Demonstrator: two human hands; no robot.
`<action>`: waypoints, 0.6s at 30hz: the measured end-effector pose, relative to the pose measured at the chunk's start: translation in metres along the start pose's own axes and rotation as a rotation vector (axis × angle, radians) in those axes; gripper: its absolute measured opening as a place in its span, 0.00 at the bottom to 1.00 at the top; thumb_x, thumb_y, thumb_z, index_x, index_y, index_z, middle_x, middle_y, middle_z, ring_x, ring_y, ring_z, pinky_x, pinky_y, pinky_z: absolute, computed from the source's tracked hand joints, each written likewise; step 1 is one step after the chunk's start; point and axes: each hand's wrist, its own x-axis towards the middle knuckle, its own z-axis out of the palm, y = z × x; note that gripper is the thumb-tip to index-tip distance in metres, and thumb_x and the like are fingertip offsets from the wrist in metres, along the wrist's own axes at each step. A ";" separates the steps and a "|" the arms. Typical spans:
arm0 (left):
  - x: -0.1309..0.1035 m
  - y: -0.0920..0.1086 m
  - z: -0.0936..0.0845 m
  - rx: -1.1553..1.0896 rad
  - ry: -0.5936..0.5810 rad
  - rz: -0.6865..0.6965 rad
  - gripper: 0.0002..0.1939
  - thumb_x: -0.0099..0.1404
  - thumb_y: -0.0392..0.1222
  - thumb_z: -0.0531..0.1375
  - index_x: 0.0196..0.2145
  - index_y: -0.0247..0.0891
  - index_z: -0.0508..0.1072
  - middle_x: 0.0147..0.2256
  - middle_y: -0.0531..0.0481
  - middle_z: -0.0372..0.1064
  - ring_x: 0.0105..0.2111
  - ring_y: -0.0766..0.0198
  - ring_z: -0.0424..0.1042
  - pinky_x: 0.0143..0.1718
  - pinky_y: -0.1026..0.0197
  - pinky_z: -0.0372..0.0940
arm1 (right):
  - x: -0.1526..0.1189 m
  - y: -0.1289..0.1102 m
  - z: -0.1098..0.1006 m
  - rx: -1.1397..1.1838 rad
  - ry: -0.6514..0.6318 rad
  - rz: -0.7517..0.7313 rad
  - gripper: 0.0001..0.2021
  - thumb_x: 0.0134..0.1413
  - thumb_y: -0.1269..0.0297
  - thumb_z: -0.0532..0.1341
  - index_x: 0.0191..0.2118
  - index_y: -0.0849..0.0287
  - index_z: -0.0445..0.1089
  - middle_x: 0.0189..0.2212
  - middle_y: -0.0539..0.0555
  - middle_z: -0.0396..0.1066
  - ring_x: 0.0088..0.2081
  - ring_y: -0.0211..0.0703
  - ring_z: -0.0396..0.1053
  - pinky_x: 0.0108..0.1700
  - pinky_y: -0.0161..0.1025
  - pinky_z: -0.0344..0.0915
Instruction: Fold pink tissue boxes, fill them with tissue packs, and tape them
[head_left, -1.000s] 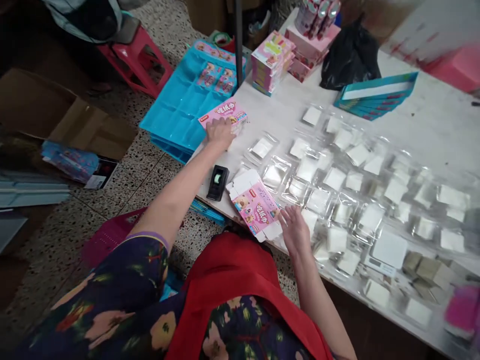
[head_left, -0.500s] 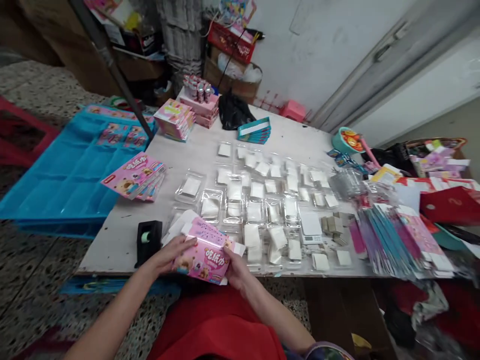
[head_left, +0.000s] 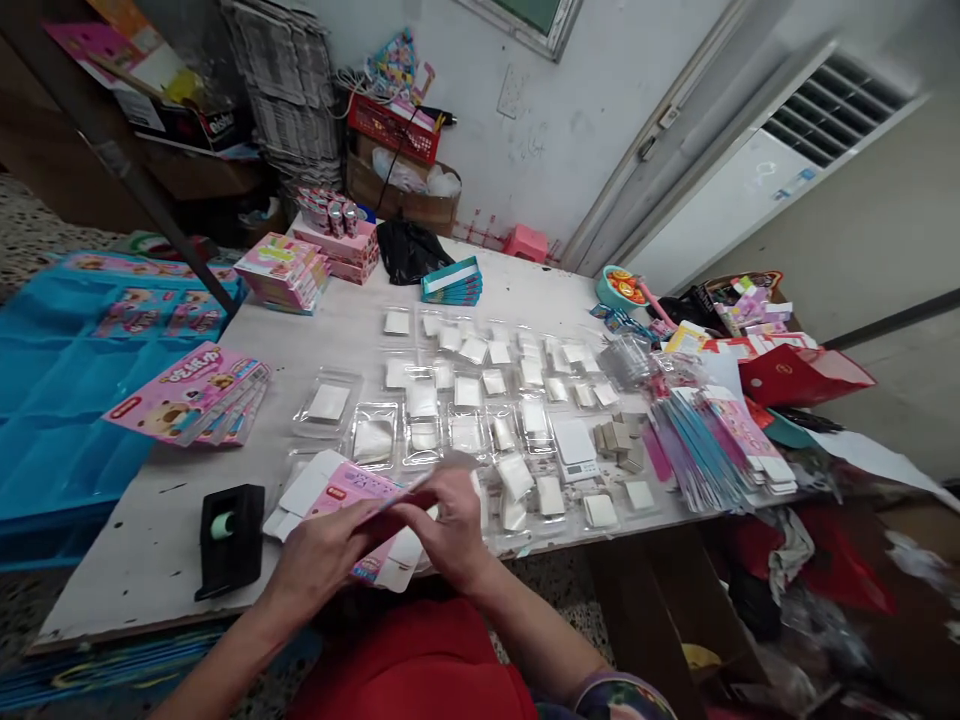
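Tilted nearly edge-on since half a second ago, the thin carton (head_left: 388,521) is pinched between both hands, left (head_left: 319,555) and right (head_left: 456,525), fingers curled, above glossy pink cardboard blanks (head_left: 346,486) on the scuffed white tabletop (head_left: 154,510).

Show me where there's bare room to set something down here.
Bare patches: left of the tape dispenser; between the stacked pink boxes and the clear trays; at the far side, between the teal boxes and mint basin. Crowded: the middle, full of those trays; the right end, packed with cartons; below the left hand and right hand.
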 end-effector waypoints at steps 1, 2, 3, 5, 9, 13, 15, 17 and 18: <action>-0.002 -0.001 0.002 -0.110 0.005 -0.071 0.17 0.58 0.57 0.57 0.39 0.48 0.78 0.37 0.50 0.78 0.37 0.49 0.77 0.40 0.52 0.70 | -0.001 0.000 0.000 -0.062 0.121 -0.030 0.25 0.42 0.46 0.69 0.46 0.54 0.74 0.45 0.58 0.72 0.51 0.58 0.66 0.56 0.53 0.61; -0.004 -0.001 0.006 -0.215 0.016 -0.124 0.19 0.58 0.58 0.57 0.39 0.47 0.77 0.37 0.49 0.78 0.38 0.49 0.77 0.40 0.53 0.70 | -0.002 0.002 0.001 -0.090 0.191 -0.033 0.36 0.38 0.46 0.71 0.55 0.53 0.67 0.54 0.61 0.66 0.58 0.61 0.60 0.59 0.55 0.56; -0.006 -0.001 0.010 -0.302 0.033 -0.150 0.21 0.56 0.59 0.60 0.41 0.45 0.76 0.39 0.49 0.78 0.40 0.49 0.76 0.42 0.53 0.70 | -0.002 0.005 0.002 -0.079 0.201 -0.012 0.45 0.36 0.46 0.72 0.62 0.54 0.59 0.58 0.62 0.60 0.61 0.61 0.55 0.61 0.56 0.54; -0.005 0.001 0.019 -0.411 0.073 -0.131 0.30 0.50 0.58 0.66 0.49 0.44 0.72 0.46 0.47 0.75 0.47 0.50 0.74 0.47 0.54 0.69 | 0.002 0.015 0.005 0.028 0.071 0.059 0.48 0.39 0.46 0.70 0.65 0.55 0.50 0.57 0.62 0.60 0.59 0.57 0.59 0.58 0.52 0.60; 0.014 0.006 0.030 -0.601 0.127 -0.180 0.37 0.53 0.61 0.64 0.56 0.41 0.65 0.46 0.44 0.73 0.42 0.54 0.75 0.42 0.55 0.70 | 0.015 0.033 0.009 0.211 -0.171 0.161 0.21 0.54 0.48 0.59 0.48 0.56 0.64 0.34 0.51 0.69 0.37 0.43 0.68 0.43 0.41 0.66; 0.032 -0.006 0.038 -0.664 0.214 -0.245 0.27 0.56 0.62 0.59 0.38 0.32 0.75 0.29 0.46 0.72 0.29 0.60 0.72 0.32 0.60 0.68 | 0.021 0.047 0.015 0.280 -0.215 0.242 0.14 0.53 0.49 0.58 0.32 0.57 0.64 0.29 0.48 0.66 0.34 0.40 0.66 0.40 0.37 0.65; 0.031 -0.014 0.041 -0.656 0.320 -0.161 0.24 0.56 0.57 0.62 0.40 0.34 0.75 0.33 0.47 0.73 0.32 0.62 0.72 0.35 0.62 0.67 | 0.018 0.052 0.020 0.354 -0.226 0.298 0.19 0.49 0.49 0.61 0.42 0.56 0.62 0.34 0.49 0.68 0.36 0.40 0.68 0.39 0.37 0.66; 0.026 -0.020 0.042 -0.653 0.350 -0.094 0.24 0.57 0.54 0.62 0.47 0.37 0.74 0.35 0.49 0.73 0.34 0.63 0.72 0.37 0.62 0.66 | 0.013 0.056 0.024 0.457 -0.205 0.368 0.32 0.46 0.49 0.64 0.54 0.54 0.53 0.38 0.50 0.69 0.36 0.40 0.70 0.39 0.39 0.68; 0.024 -0.022 0.040 -0.633 0.318 -0.074 0.23 0.59 0.53 0.61 0.47 0.37 0.74 0.35 0.49 0.73 0.34 0.63 0.71 0.37 0.62 0.66 | 0.010 0.057 0.026 0.496 -0.205 0.387 0.37 0.43 0.50 0.66 0.57 0.54 0.50 0.40 0.51 0.70 0.37 0.41 0.71 0.39 0.40 0.69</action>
